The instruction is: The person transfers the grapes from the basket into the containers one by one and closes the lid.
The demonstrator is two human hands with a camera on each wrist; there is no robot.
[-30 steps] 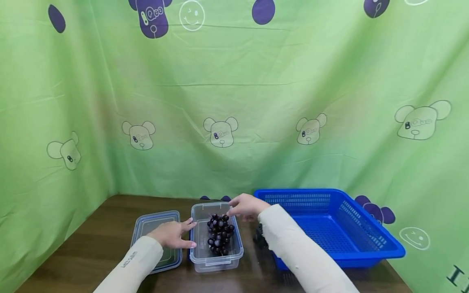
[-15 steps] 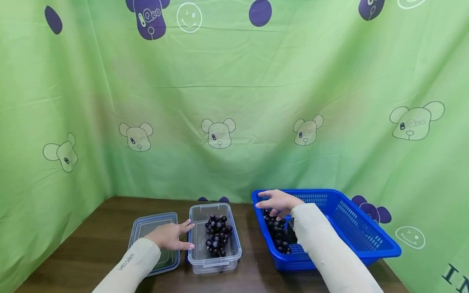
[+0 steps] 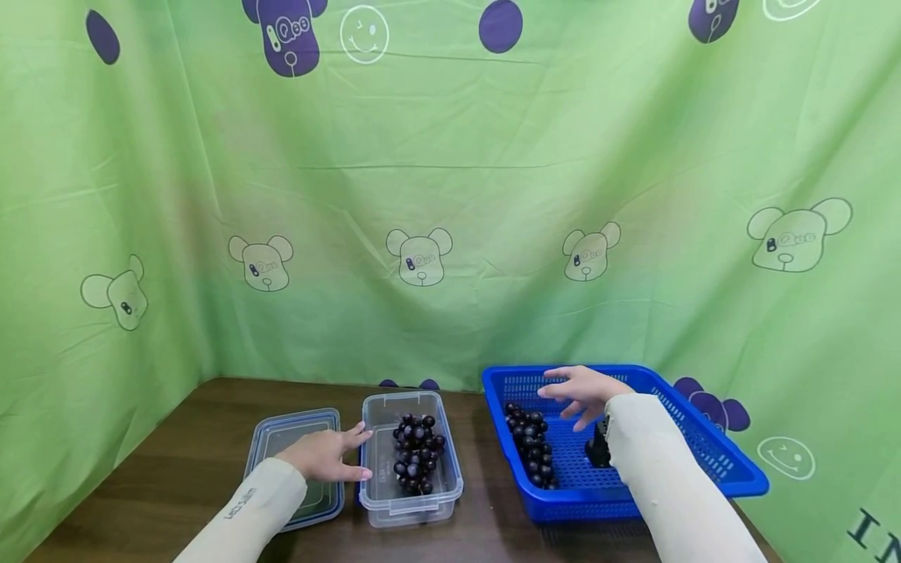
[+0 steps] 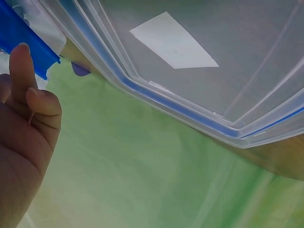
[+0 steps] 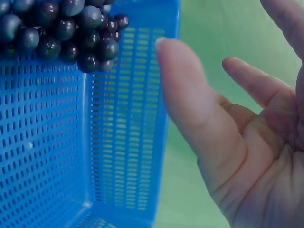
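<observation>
My left hand (image 3: pixel 325 455) touches the left rim of a clear plastic food container (image 3: pixel 380 469) with its fingers and thumb spread. Inside that container lies a bunch of dark grapes (image 3: pixel 418 453). Over the blue basket (image 3: pixel 633 494) hovers my right hand (image 3: pixel 583 391), fingers loosely spread and nothing in them. A second bunch of grapes (image 3: pixel 531 446) lies along the basket's left side, to the left of my right hand. The right wrist view shows the open palm (image 5: pixel 266 156) beside these grapes (image 5: pixel 66 33).
A clear lid with a blue seal (image 3: pixel 292 426) lies on the wooden table (image 3: pixel 176 469), partly under my left forearm. Behind the table hangs a green printed cloth (image 3: pixel 493 313). The container and basket stand apart with bare wood between them.
My right hand has moved right, from the container's right rim to above the basket, uncovering the grapes there. My left hand has stayed at the container; the view shifted slightly.
</observation>
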